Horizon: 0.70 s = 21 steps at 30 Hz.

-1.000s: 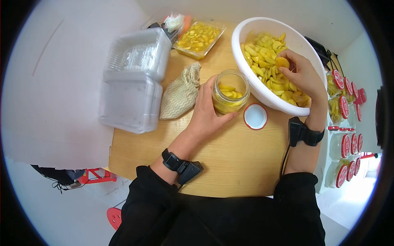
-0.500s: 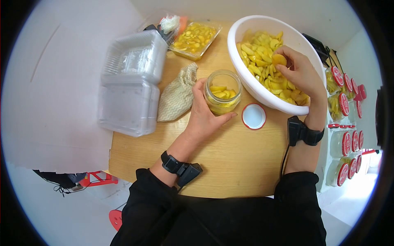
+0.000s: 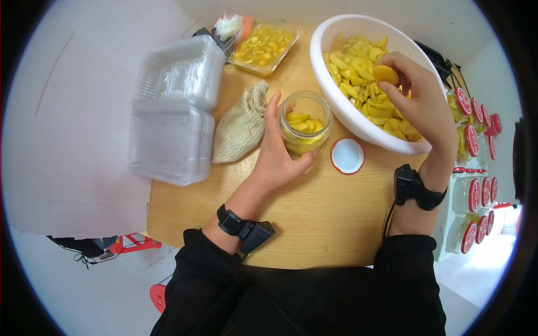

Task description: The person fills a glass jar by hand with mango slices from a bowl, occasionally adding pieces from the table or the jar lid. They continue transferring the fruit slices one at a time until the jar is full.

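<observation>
My left hand (image 3: 277,154) is cupped round the near-left side of an open glass jar (image 3: 306,143), its fingers on the left and its thumb along the front. Yellow slices (image 3: 302,123), seemingly of fruit, lie in the lower part of the jar. Over the right side of a large white bowl (image 3: 322,75), my right hand (image 3: 417,92) pinches one flat yellow slice (image 3: 385,74) between thumb and fingers. Many more yellow slices fill much of the bowl below it. A white-lined lid with a red rim (image 3: 347,155) lies on the table, right of the jar.
Left of the jar lies a zigzag-patterned cloth pouch (image 3: 241,129). Clear plastic containers (image 3: 171,143) stand at the table's left edge. Behind is a clear tray (image 3: 263,47) of yellow pieces. Several red-lidded jars (image 3: 473,193) stand at the right.
My right hand has shifted slightly right and toward me, still pinching the slice. My left hand's thumb has slid back a little along the jar. The view has tilted slightly.
</observation>
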### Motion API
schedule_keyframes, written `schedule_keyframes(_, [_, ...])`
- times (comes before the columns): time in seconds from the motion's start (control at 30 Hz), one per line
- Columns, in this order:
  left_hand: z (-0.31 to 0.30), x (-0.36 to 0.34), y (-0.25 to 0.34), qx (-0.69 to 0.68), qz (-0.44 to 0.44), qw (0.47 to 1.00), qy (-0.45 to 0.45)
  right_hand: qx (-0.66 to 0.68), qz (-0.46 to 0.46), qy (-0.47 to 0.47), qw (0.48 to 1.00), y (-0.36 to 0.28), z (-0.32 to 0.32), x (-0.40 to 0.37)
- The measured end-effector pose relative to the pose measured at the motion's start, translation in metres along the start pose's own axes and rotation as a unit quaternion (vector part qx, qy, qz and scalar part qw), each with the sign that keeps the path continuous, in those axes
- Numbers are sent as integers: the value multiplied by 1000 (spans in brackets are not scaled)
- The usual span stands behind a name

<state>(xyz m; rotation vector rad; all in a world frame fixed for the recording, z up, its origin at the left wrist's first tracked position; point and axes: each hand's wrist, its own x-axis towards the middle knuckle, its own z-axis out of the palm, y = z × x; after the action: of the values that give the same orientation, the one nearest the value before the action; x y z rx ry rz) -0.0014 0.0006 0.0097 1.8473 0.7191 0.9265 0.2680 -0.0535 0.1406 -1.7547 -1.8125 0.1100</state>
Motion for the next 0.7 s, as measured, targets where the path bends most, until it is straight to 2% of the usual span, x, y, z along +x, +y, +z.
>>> schedule_keyframes(0.17, [0, 0, 1, -24, -16, 1000, -7, 29, -18, -20, 999, -24, -1, -1])
schedule_keyframes(0.37, [0, -1, -9, 54, 47, 997, 16, 41, -48, -18, 998, -27, 5, 1])
schedule_keyframes(0.7, [0, 0, -3, 32, 8, 998, 53, 65, -52, -11, 996, -32, 18, 2])
